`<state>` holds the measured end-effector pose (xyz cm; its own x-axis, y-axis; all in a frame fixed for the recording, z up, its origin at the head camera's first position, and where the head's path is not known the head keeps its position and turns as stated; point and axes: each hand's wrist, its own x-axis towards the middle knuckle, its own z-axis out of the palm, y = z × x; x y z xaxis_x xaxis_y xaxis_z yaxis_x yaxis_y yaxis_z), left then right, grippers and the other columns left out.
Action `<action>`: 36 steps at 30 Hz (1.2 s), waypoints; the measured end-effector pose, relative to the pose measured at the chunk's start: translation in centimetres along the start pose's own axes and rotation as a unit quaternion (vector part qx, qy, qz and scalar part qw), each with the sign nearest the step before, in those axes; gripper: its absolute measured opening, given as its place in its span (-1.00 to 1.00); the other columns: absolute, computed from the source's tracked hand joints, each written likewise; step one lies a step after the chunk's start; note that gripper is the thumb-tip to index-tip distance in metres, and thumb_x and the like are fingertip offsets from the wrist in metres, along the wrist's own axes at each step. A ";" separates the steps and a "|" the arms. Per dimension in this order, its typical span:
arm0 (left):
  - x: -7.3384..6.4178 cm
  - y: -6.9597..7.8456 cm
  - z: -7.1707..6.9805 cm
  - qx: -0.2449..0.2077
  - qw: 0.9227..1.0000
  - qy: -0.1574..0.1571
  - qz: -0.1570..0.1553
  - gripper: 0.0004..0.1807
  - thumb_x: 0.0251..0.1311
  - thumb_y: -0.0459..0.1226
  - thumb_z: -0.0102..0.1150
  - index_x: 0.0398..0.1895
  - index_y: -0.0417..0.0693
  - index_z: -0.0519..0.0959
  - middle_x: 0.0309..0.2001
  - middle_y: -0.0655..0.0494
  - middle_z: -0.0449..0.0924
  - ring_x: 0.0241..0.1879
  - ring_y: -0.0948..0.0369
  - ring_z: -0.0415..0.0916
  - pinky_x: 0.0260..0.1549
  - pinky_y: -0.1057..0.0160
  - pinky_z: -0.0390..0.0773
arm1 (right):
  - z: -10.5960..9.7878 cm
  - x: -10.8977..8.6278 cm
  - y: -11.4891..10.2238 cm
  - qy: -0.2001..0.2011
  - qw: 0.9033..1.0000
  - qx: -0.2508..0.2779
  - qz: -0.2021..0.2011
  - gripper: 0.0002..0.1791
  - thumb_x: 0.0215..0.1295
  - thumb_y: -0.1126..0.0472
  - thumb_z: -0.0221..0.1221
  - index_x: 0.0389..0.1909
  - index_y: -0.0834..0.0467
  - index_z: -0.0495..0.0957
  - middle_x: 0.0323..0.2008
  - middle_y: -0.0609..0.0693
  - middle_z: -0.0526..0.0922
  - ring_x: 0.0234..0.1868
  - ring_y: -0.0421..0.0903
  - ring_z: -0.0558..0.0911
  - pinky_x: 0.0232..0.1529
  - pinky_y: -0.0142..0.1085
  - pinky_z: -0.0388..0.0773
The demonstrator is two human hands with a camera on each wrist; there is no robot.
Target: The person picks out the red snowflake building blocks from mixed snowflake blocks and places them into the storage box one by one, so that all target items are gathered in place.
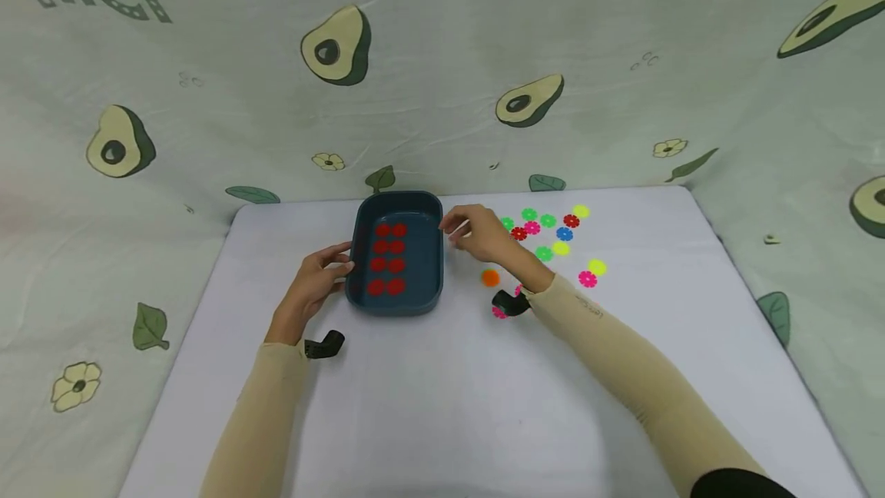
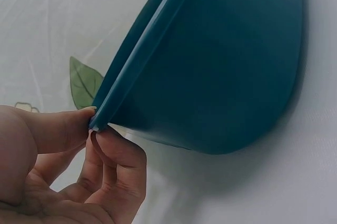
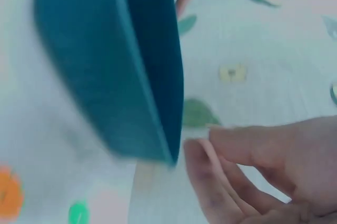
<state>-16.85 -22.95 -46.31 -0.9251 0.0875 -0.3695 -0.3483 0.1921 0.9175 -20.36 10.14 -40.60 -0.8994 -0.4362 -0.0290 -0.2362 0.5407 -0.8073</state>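
Note:
A dark blue rectangular tray (image 1: 429, 300) sits toward the back of the table, with several red discs (image 1: 378, 264) in two columns on its floor. At its left side, my left hand (image 1: 314, 283) pinches the rim between thumb and fingers. The left wrist view shows the thumb (image 2: 66, 129) on one face of the rim and bent fingers on the other. Beside the opposite rim, my right hand (image 1: 477, 233) hangs with loosely bent fingers. In the blurred right wrist view its thumb and index fingertips (image 3: 197, 150) are close together near the tray's corner, with nothing visible between them.
Right of the tray lie scattered flower-edged discs: green (image 1: 528, 214), pink (image 1: 588, 279), yellow (image 1: 598, 267), blue (image 1: 564, 234), red (image 1: 571, 220) and orange (image 1: 490, 277). The right forearm passes over some of them. An avocado-print cloth (image 1: 429, 37) stands behind the white table (image 1: 442, 406).

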 end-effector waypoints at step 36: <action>-0.1 -0.1 0.1 -0.010 1.000 0.004 -0.011 -0.38 0.56 -0.39 0.11 0.63 -0.13 0.27 0.13 0.02 0.37 -0.12 0.33 0.47 -0.20 0.39 0.63 | -9.1 -5.0 17.1 0.228 0.930 -0.078 0.278 -0.46 0.52 0.24 0.25 0.35 0.45 0.38 0.19 0.44 0.50 0.17 0.32 0.50 0.29 0.11 0.53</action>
<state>-16.76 -22.88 -46.36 -0.9187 0.0755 -0.3876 -0.3706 0.1743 0.9123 -23.22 28.08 -48.88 -0.9524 0.2733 -0.1350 0.2938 0.7051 -0.6453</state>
